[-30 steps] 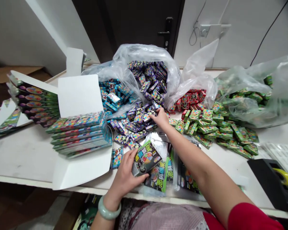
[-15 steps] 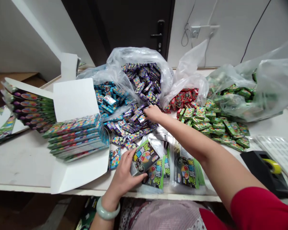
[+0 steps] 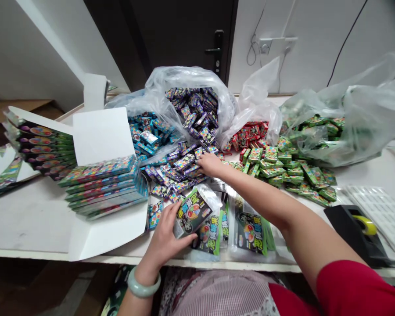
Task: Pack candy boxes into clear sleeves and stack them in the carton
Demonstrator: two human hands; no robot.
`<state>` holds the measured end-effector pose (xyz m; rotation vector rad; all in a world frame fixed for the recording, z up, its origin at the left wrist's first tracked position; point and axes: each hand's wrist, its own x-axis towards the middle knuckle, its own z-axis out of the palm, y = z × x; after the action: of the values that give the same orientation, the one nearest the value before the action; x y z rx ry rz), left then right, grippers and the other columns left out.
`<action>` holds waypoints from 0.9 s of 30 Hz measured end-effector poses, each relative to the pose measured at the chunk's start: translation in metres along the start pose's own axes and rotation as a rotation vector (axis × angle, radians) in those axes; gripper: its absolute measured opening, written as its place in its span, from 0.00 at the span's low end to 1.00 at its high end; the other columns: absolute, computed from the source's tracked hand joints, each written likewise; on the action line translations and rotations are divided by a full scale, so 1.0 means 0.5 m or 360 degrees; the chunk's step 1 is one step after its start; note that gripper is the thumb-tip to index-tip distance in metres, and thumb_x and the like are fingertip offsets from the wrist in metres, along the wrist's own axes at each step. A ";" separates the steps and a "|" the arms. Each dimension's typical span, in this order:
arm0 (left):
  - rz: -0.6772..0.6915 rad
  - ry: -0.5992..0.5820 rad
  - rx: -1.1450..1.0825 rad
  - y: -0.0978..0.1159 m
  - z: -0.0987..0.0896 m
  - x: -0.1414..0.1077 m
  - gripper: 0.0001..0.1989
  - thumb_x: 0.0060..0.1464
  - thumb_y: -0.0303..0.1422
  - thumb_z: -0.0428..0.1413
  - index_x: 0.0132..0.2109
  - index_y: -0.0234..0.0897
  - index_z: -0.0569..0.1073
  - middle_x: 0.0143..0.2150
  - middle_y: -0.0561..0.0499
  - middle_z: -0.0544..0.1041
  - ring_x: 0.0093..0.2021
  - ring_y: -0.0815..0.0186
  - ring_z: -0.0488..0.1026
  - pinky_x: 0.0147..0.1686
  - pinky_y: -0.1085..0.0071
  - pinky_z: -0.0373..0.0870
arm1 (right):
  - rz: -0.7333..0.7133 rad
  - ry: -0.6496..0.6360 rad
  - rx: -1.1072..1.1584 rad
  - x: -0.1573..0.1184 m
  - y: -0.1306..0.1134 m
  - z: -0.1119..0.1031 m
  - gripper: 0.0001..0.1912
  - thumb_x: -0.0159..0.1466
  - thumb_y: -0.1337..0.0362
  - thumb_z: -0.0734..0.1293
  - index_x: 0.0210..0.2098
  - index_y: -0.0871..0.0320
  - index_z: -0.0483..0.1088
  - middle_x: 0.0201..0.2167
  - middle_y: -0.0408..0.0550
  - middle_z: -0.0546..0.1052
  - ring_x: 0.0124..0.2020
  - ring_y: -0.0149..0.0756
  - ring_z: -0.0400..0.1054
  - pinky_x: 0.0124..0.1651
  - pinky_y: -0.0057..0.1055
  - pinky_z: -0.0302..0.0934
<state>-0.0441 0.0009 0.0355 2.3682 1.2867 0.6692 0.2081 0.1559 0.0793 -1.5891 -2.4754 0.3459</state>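
- My left hand (image 3: 166, 239) held the black-and-green printed pouch (image 3: 193, 213) at its near left corner, thumb spread well away from the fingers; the pouch tilted above other printed pouches (image 3: 209, 237) at the table's near edge.
- My right hand (image 3: 212, 166) had its fingers bent against the right side of the loose purple boxes (image 3: 176, 175), mid-table; I could not tell whether it gripped one.
- Compared with half a second before, the right hand had drawn a little nearer over the pile, while the left hand had kept its hold on the pouch.
- The purple boxes were small, glossy, printed cartons, spilling from a crinkled clear plastic bag (image 3: 187, 74) at the far side.
- Similar blue boxes (image 3: 151, 131) lay to the left, red boxes (image 3: 253, 131) and a spread of green boxes (image 3: 283, 169) to the right.
- Flat printed cartons (image 3: 100, 180) stood stacked in white cardboard on the left; a black tape dispenser (image 3: 344, 232) with a yellow roll sat near right on the smooth white table (image 3: 29, 224).
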 end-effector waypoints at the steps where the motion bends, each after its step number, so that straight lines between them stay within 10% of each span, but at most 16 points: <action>1: 0.0001 0.0020 -0.0001 0.000 -0.003 -0.003 0.43 0.49 0.44 0.62 0.66 0.44 0.50 0.62 0.41 0.61 0.63 0.48 0.59 0.60 0.48 0.61 | 0.0023 0.0032 0.0069 -0.010 -0.002 -0.001 0.09 0.62 0.63 0.67 0.38 0.65 0.73 0.43 0.59 0.74 0.49 0.48 0.65 0.53 0.41 0.57; 6: -0.0024 0.0114 0.0064 -0.009 -0.011 -0.010 0.43 0.49 0.46 0.61 0.66 0.42 0.50 0.60 0.40 0.62 0.62 0.48 0.61 0.59 0.48 0.62 | 0.0198 0.0116 0.0698 -0.134 0.009 0.001 0.13 0.66 0.66 0.60 0.50 0.61 0.64 0.40 0.50 0.73 0.37 0.34 0.70 0.38 0.31 0.67; 12: 0.0114 0.0051 0.0100 -0.004 0.005 0.018 0.43 0.49 0.48 0.60 0.67 0.40 0.51 0.59 0.39 0.63 0.60 0.48 0.62 0.58 0.48 0.63 | 0.0525 0.0043 0.1985 -0.343 0.046 0.007 0.40 0.54 0.69 0.68 0.62 0.47 0.50 0.35 0.39 0.68 0.25 0.28 0.69 0.29 0.29 0.69; 17: 0.0194 0.0004 0.0106 0.008 0.033 0.030 0.43 0.49 0.51 0.59 0.66 0.41 0.53 0.58 0.40 0.64 0.58 0.47 0.64 0.56 0.47 0.64 | 0.0700 0.0203 0.1771 -0.437 0.067 0.042 0.30 0.55 0.67 0.69 0.55 0.54 0.57 0.29 0.37 0.66 0.22 0.26 0.64 0.25 0.25 0.62; 22: 0.0231 -0.0083 0.0083 0.024 0.050 0.034 0.43 0.49 0.52 0.59 0.66 0.41 0.52 0.58 0.40 0.63 0.58 0.48 0.63 0.57 0.48 0.64 | 0.0655 0.0344 0.0824 -0.468 0.067 0.075 0.26 0.59 0.65 0.68 0.55 0.59 0.62 0.45 0.54 0.71 0.47 0.43 0.67 0.51 0.43 0.62; 27: 0.0236 -0.0106 0.0085 0.027 0.049 0.040 0.43 0.49 0.51 0.59 0.66 0.42 0.52 0.58 0.41 0.62 0.59 0.48 0.63 0.58 0.48 0.64 | 0.0465 0.0154 0.0420 -0.478 0.072 0.070 0.49 0.51 0.50 0.75 0.64 0.61 0.54 0.65 0.64 0.54 0.66 0.57 0.45 0.64 0.54 0.46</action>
<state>-0.0116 0.0087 0.0270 2.5259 1.1234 0.5994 0.3282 -0.0508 0.0293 -1.8018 -2.0285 0.5938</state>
